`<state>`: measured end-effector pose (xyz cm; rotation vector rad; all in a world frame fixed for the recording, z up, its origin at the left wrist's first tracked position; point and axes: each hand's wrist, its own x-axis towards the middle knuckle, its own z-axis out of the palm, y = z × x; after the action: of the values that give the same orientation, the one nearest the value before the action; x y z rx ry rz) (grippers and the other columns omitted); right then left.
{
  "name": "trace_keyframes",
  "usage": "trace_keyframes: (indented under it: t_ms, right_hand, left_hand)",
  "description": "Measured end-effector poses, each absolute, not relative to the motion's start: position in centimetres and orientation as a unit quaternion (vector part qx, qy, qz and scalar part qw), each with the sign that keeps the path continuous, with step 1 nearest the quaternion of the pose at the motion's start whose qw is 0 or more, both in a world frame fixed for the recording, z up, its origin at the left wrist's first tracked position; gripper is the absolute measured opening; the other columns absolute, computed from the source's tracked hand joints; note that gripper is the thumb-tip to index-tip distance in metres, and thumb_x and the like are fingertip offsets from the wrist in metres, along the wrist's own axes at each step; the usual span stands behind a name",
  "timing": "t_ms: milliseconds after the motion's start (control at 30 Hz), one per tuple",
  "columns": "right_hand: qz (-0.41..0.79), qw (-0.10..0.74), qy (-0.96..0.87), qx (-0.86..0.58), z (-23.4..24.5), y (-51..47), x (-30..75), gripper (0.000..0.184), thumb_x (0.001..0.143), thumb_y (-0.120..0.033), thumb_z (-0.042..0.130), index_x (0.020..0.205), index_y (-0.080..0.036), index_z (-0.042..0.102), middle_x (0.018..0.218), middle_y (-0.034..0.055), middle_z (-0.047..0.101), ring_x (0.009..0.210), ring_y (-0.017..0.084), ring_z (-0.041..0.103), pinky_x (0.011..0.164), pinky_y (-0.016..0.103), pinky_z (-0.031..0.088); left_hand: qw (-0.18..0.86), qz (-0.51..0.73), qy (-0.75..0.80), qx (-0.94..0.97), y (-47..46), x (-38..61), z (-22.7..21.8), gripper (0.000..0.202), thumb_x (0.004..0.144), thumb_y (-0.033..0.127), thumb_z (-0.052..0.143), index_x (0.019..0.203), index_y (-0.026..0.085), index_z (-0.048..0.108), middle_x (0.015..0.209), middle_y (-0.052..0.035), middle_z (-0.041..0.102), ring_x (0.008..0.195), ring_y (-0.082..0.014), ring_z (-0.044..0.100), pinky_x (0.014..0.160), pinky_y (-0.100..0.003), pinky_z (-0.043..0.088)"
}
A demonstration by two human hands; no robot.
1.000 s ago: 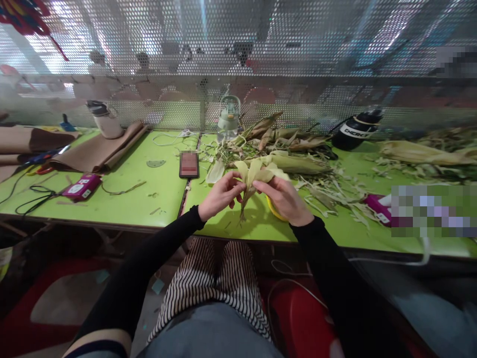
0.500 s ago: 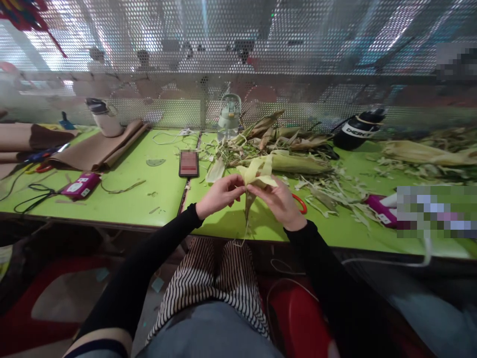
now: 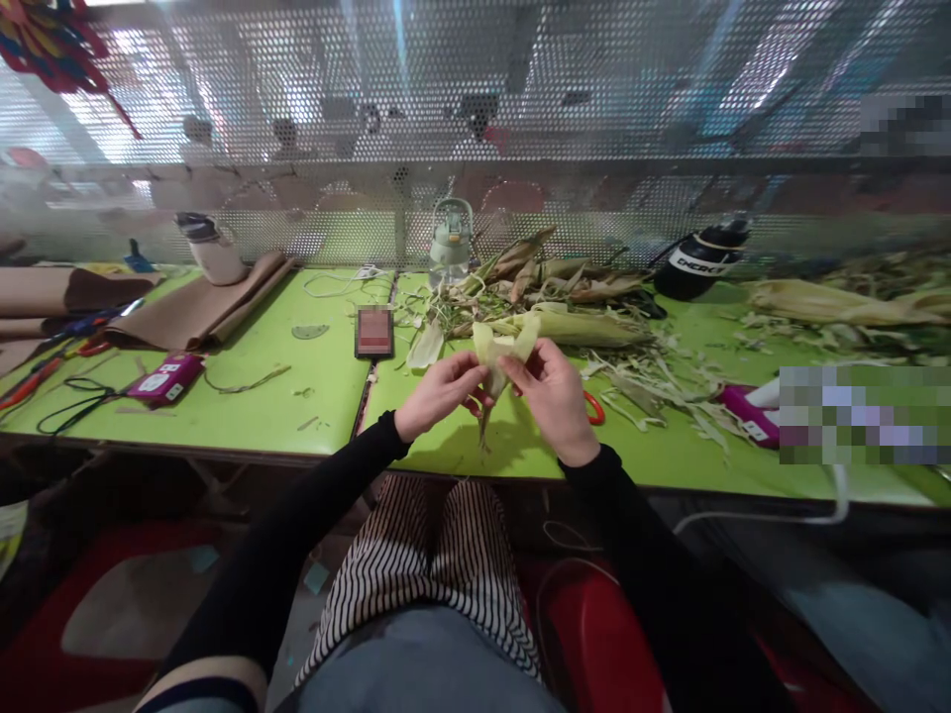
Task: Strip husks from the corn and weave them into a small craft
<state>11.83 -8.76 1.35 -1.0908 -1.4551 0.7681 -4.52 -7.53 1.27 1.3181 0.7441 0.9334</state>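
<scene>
Both hands hold a small bundle of pale yellow-green corn husk leaves point(image 3: 503, 349) just above the front part of the green table point(image 3: 312, 386). My left hand point(image 3: 438, 394) pinches the bundle low on its left side. On the right side my right hand point(image 3: 551, 396) has its fingers closed around the husk. The bundle's thin end hangs down between the hands. A red-handled tool point(image 3: 592, 406) lies on the table right behind my right hand, partly hidden.
A heap of corn husks and an ear point(image 3: 572, 325) lies behind the hands, with scraps spread to the right. A phone point(image 3: 374, 330), a pale green bottle point(image 3: 451, 241), a black bottle point(image 3: 702, 261), pink packets point(image 3: 164, 376), brown paper point(image 3: 194, 309) and cables also lie on the table. A perforated metal screen stands behind.
The hands have drawn the husk leaves closer together, so the fanned top is narrower and more folded. The hands stayed in about the same place.
</scene>
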Motion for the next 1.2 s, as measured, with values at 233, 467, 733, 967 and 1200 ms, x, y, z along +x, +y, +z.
trace_keyframes:
  t_ms: [233,467,733,967,1200]
  right_hand:
    - [0.308,0.552,-0.628,-0.454,1.4,-9.0,11.8,0.038,0.080,-0.057,0.074,0.091,-0.023,0.060,0.080,-0.0012,0.061,0.067,0.014,0.055,0.063,0.031,0.047]
    - [0.212,0.495,-0.691,-0.483,2.0,-9.7,11.6,0.044,0.079,-0.061,0.073,0.098,-0.024,0.061,0.089,0.0047,0.067,0.074,0.020,0.062,0.067,0.035,0.052]
    - [0.040,0.438,-0.755,-0.487,1.3,-9.3,11.7,0.028,0.098,-0.046,0.049,0.081,-0.024,0.055,0.083,0.0079,0.058,0.076,0.023,0.054,0.069,0.038,0.043]
    - [0.297,0.459,-0.715,-0.436,1.5,-8.8,12.9,0.032,0.085,-0.056,0.068,0.091,-0.025,0.063,0.082,0.0012,0.062,0.074,0.019,0.056,0.069,0.034,0.045]
    - [0.280,0.529,-0.675,-0.432,0.9,-7.5,12.1,0.032,0.079,-0.054,0.075,0.090,-0.025,0.066,0.104,0.0032,0.061,0.079,0.016,0.054,0.073,0.034,0.047]
  left_hand:
    - [0.628,0.424,0.349,0.552,-7.2,-4.4,1.3,0.013,0.097,0.020,0.055,0.086,0.013,0.053,0.072,0.0018,0.065,0.051,-0.0051,0.065,0.041,-0.012,0.045]
    - [0.597,0.426,0.364,0.574,-6.9,-4.4,0.6,0.013,0.094,0.021,0.056,0.085,0.012,0.055,0.073,-0.0023,0.070,0.054,-0.0078,0.068,0.044,-0.013,0.048]
    - [0.553,0.447,0.353,0.608,-7.1,-4.4,0.2,0.009,0.094,0.020,0.056,0.088,0.014,0.055,0.069,0.0030,0.062,0.056,-0.0076,0.068,0.044,-0.012,0.047]
    - [0.599,0.406,0.359,0.590,-6.5,-5.3,1.2,0.013,0.095,0.019,0.056,0.083,0.014,0.055,0.070,0.0032,0.059,0.057,-0.0060,0.067,0.045,-0.012,0.045]
    - [0.613,0.379,0.273,0.637,-6.7,-5.4,1.1,0.003,0.089,0.016,0.059,0.088,0.012,0.060,0.080,-0.0001,0.063,0.065,-0.0072,0.068,0.049,-0.012,0.048]
